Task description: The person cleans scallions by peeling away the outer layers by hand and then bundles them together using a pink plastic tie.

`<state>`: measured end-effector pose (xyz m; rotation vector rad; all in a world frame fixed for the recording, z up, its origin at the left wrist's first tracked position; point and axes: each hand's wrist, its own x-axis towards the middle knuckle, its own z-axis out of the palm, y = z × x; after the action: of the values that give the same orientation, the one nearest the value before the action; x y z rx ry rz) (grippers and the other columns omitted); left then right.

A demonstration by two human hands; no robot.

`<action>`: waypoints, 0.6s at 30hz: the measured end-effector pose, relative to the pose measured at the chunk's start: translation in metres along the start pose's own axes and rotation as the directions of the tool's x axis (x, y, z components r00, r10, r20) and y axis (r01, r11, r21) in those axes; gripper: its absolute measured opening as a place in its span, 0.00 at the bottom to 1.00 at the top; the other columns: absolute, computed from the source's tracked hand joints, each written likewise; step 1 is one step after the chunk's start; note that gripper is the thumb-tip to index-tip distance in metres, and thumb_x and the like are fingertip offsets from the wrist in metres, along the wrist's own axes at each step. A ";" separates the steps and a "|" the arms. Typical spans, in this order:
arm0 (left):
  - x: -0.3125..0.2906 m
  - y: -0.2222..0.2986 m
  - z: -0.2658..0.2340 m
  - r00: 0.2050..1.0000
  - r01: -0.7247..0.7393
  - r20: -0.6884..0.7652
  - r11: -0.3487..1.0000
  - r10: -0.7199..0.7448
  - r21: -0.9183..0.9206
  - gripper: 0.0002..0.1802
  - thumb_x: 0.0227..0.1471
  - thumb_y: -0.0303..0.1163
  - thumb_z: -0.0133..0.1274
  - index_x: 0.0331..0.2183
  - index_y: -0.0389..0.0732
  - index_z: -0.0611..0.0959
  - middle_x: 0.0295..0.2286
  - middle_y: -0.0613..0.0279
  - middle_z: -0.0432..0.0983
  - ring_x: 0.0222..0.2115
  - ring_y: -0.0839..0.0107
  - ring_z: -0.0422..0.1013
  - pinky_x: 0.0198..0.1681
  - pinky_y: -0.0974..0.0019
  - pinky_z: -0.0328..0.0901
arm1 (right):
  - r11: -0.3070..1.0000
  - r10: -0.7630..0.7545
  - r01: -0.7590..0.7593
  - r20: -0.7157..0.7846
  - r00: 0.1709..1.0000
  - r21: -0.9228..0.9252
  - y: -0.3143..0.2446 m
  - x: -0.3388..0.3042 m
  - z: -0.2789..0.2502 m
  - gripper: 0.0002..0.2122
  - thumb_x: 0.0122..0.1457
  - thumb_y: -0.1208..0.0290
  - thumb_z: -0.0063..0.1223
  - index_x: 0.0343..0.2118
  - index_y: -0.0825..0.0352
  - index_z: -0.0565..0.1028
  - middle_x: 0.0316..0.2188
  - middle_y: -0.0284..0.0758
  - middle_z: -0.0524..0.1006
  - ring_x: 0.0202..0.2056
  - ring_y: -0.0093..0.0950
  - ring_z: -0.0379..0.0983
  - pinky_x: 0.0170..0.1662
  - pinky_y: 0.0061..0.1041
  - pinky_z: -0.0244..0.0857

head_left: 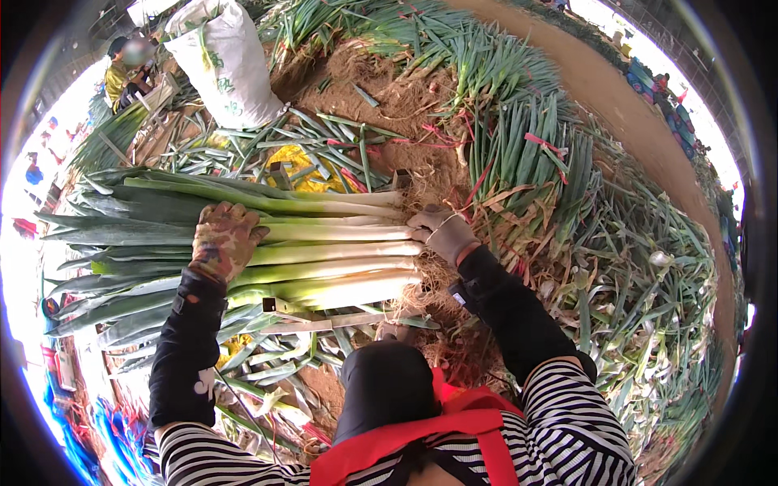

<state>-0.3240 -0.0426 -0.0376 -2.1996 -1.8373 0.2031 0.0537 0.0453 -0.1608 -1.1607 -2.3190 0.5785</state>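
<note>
A row of long leeks (340,251) lies crosswise in front of me, their dark green leaves to the left and white root ends to the right. My left hand (225,239), in a camouflage-patterned glove, has its fingers curled over the stalks where green turns pale. At the root end, my right hand (443,235) in a grey glove pinches a white leek tip among the stringy roots (433,275). The leeks rest across a low frame with square metal posts (271,305); most of that frame is hidden under them.
A large white sack (227,69) stands beyond the leeks. Bundles of green leeks tied with red ribbon (547,146) are heaped to the right, beside loose leaf trimmings (640,324). Yellow sheeting (304,168) shows under scraps. Another person (126,77) sits at the far left.
</note>
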 end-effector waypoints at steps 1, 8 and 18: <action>0.001 0.001 0.000 1.000 0.016 -0.002 1.000 -0.016 -0.011 0.18 0.52 0.50 0.46 0.36 0.51 0.80 0.37 0.64 0.74 0.45 0.63 0.67 0.53 0.55 0.55 | 1.000 0.014 -0.014 -0.020 1.000 -0.013 0.001 -0.001 0.002 0.10 0.50 0.63 0.58 0.32 0.64 0.77 0.31 0.39 0.76 0.34 0.38 0.74 0.39 0.34 0.66; -0.003 0.005 0.009 0.998 0.017 -0.066 1.000 -0.017 0.004 0.16 0.52 0.48 0.47 0.35 0.50 0.81 0.36 0.63 0.74 0.43 0.63 0.67 0.49 0.57 0.59 | 0.993 -0.012 0.005 -0.060 0.998 -0.118 -0.007 -0.004 0.011 0.09 0.53 0.62 0.55 0.27 0.63 0.74 0.28 0.40 0.74 0.34 0.41 0.73 0.37 0.39 0.65; 0.009 0.001 0.015 0.993 0.078 0.079 0.995 -0.084 0.069 0.20 0.56 0.49 0.40 0.42 0.48 0.77 0.42 0.58 0.69 0.48 0.59 0.64 0.53 0.55 0.57 | 0.993 0.002 -0.017 -0.130 0.992 -0.114 -0.015 -0.010 0.015 0.09 0.54 0.64 0.53 0.27 0.65 0.73 0.28 0.41 0.73 0.33 0.44 0.71 0.37 0.40 0.63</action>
<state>-0.3256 -0.0321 -0.0520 -2.0976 -1.9301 0.3373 0.0409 0.0261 -0.1669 -1.2239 -2.2618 0.3650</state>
